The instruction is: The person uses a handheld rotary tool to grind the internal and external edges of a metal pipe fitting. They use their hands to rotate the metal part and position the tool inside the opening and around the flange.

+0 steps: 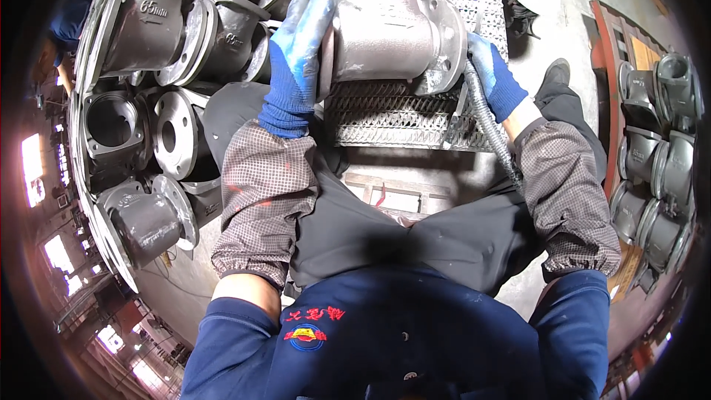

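A grey cast-metal valve body (384, 30) with round flanges lies on its side in front of me on a metal mesh-topped stand (385, 115). My left hand (300, 44), in a blue coated glove, grips its left flange with the fingers nearly straight. At the right flange is my gloved right hand (492, 67), curled around a tool whose body is mostly hidden. A grey braided hose (489, 130) runs from this hand down past my right forearm. Beside the hand, a thin metal bar (458, 115) crosses the stand's edge; whether it belongs to the tool, I cannot tell.
Several similar castings (152, 18) are piled in a round-rimmed container (104, 244) at my left. More castings (659, 155) stand at the right beside a reddish metal frame (607, 67). A wooden pallet (400, 194) lies on the floor between my legs.
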Motion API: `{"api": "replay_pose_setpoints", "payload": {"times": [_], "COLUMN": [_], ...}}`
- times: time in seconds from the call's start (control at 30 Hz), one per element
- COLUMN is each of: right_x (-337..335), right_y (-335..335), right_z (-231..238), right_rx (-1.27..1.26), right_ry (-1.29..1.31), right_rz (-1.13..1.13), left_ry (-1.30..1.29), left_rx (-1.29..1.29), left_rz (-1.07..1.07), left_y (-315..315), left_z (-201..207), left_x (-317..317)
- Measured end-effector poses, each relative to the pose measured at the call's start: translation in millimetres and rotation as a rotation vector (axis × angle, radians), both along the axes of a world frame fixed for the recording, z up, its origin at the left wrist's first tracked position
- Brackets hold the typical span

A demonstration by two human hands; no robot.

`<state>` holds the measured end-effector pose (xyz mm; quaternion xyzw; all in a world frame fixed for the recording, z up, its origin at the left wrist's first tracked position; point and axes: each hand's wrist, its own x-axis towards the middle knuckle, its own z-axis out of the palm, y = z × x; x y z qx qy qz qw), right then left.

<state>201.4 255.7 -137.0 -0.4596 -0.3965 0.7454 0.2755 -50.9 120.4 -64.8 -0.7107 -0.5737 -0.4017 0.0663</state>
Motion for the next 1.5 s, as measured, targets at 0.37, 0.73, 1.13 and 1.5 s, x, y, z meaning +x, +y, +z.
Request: {"api": "replay_pose_setpoints", "payload": {"times": [0.37,0.73,1.13,1.5], "right_x": [21.0,13.2,27.2,37.9], "right_y": [-12.9,12.4,51.4,2.8], "right_z": [65.8,57.8,34.1,-2.8], "right_rx": [0.529,0.012,0.002,0.070], "right_ry": [-0.233,0.028,0.185,0.003], "right_rz": [0.459,0.174,0.147,-0.007], "left_ry": [-1.860,-1.556,-0.237,-0.634], "left_rx": [-0.377,-0.332,-0.084,-0.143], "left_rz": [-0.072,0.032,-0.134,-0.151], "left_y": [-31.2,-12.9,4.2,12.3], "left_z": [24.8,34.5,18.4,-2.3], "left_x": [24.8,35.3,20.3,35.1]}}
